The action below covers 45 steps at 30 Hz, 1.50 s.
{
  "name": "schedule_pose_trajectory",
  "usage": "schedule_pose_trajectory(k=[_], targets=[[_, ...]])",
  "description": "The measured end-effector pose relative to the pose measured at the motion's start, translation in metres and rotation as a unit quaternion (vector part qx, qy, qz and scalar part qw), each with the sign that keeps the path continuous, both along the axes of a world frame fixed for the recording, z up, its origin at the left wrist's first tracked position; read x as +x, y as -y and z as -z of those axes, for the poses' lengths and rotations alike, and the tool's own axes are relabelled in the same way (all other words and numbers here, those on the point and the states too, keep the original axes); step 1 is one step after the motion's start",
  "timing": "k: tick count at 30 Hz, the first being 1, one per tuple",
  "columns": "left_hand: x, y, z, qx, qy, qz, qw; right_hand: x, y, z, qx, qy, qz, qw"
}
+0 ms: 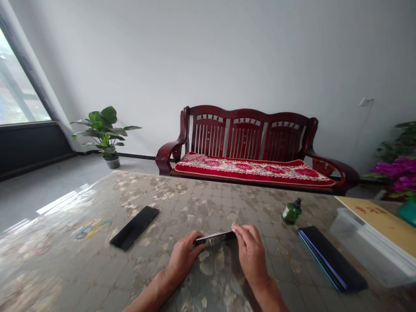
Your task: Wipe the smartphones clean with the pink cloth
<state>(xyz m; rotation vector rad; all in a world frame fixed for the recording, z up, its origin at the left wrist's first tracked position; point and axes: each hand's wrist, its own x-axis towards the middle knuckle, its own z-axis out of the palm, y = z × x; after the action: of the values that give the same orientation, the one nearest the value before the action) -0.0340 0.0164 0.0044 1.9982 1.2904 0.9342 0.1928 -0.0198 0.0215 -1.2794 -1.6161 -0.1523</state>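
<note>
A dark phone (pixel 218 236) with a pale edge is held edge-on, just above the patterned tablecloth near the middle. My left hand (pixel 186 251) is closed round its left end, fingers above and thumb below. At the other end, my right hand (pixel 251 249) has thumb and fingers pinched on the corner. A tiny pale bit shows at the right fingertips; I cannot make out what it is. Left of my hands, another black phone (pixel 134 228) lies flat. To the right is a stack of phones (pixel 331 259), black on top with bluish edges below.
Coloured rubber bands (pixel 89 229) lie on the left of the table (pixel 169 212). A green bottle with a black top (pixel 292 211) stands right of centre. Farther right are a clear plastic box (pixel 364 247) and a tan folder (pixel 380 221). A red wooden bench (pixel 245 130) stands behind.
</note>
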Motion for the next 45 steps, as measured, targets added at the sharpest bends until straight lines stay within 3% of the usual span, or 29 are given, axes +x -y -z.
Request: schedule_pose_trajectory(k=[5,11,13,18,20,27,36,39,42,45], targets=[[0.002,0.005,-0.005,0.022,-0.039,0.029,0.999,-0.007,0.002,-0.006,-0.008,0.073,0.03,0.997],[0.001,0.007,-0.006,0.094,-0.092,0.069,0.989,-0.036,0.015,-0.013,-0.036,0.143,-0.022,0.989],[0.0,0.008,-0.006,0.115,-0.104,0.083,0.984,-0.032,0.014,-0.014,-0.045,0.152,-0.021,0.987],[0.002,0.008,-0.004,0.152,-0.126,0.087,0.977,0.0,0.001,-0.016,-0.048,0.138,0.067,0.987],[0.003,0.008,-0.002,0.164,-0.127,0.083,0.975,0.0,-0.001,-0.015,-0.04,0.139,0.076,0.987],[0.003,0.006,0.005,0.193,-0.13,0.085,0.969,-0.049,0.013,-0.013,-0.057,0.177,-0.034,0.982],[0.002,0.007,0.007,0.135,-0.142,0.065,0.979,-0.005,-0.009,-0.02,-0.053,0.117,0.044,0.991],[0.003,0.007,0.006,0.131,-0.133,0.068,0.98,-0.018,-0.002,-0.018,-0.057,0.121,0.028,0.991],[0.003,0.007,0.005,0.136,-0.125,0.069,0.98,-0.04,0.008,-0.016,-0.051,0.155,-0.041,0.986],[0.003,0.007,0.005,0.136,-0.121,0.07,0.981,-0.045,0.007,-0.017,-0.048,0.174,-0.064,0.981]])
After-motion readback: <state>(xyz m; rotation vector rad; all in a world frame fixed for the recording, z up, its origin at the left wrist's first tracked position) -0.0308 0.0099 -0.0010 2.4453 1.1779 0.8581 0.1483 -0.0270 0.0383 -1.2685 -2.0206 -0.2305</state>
